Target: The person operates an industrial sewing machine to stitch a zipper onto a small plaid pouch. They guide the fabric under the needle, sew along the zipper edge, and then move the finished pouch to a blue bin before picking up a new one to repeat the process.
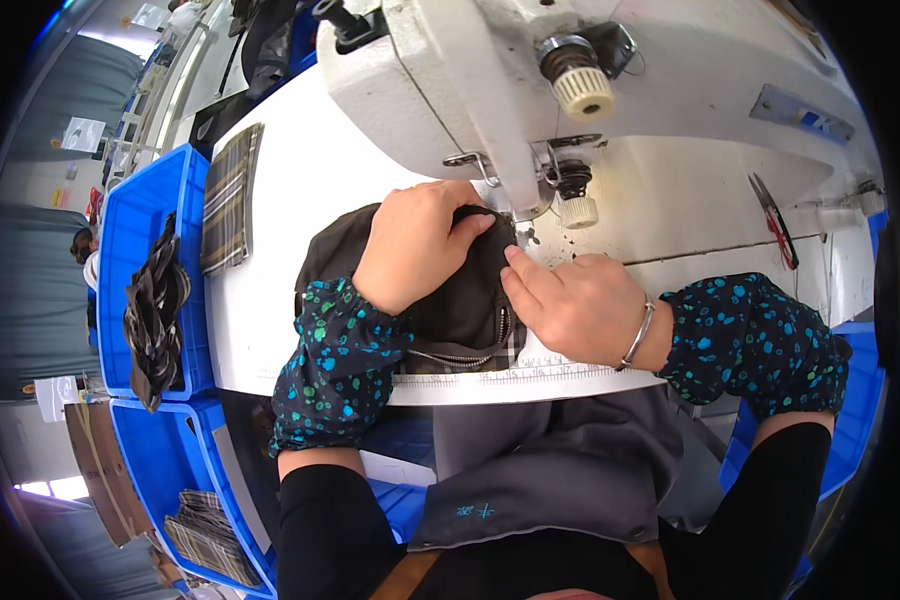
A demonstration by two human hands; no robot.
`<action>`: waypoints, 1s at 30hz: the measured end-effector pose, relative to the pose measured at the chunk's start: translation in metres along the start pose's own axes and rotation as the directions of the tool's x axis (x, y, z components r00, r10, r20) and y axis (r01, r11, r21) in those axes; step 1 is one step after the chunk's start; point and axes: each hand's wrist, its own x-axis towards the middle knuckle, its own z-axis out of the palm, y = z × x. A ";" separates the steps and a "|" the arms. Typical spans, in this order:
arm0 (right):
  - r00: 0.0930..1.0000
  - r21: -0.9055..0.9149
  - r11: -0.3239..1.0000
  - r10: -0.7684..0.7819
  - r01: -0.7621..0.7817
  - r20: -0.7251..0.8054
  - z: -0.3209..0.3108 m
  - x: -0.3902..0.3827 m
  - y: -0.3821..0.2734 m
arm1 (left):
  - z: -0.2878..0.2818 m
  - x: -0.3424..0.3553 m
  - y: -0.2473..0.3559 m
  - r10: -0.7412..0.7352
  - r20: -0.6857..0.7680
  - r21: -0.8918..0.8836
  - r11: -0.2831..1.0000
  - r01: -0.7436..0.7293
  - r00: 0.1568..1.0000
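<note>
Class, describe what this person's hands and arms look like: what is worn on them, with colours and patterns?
The left hand and right hand wear no gloves. A silver bracelet circles the right wrist. Both forearms have gathered dark sleeve covers spotted with blue and green. Above these, beyond a bare strip, are plain black sleeves.

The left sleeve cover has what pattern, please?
Dark sleeve cover with blue and green spots; head view.
</note>
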 end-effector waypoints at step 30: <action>0.996 -0.103 0.995 0.026 -0.018 0.084 -0.003 0.001 -0.002 | 0.015 0.004 0.003 -0.210 0.055 0.022 0.978 0.209 0.976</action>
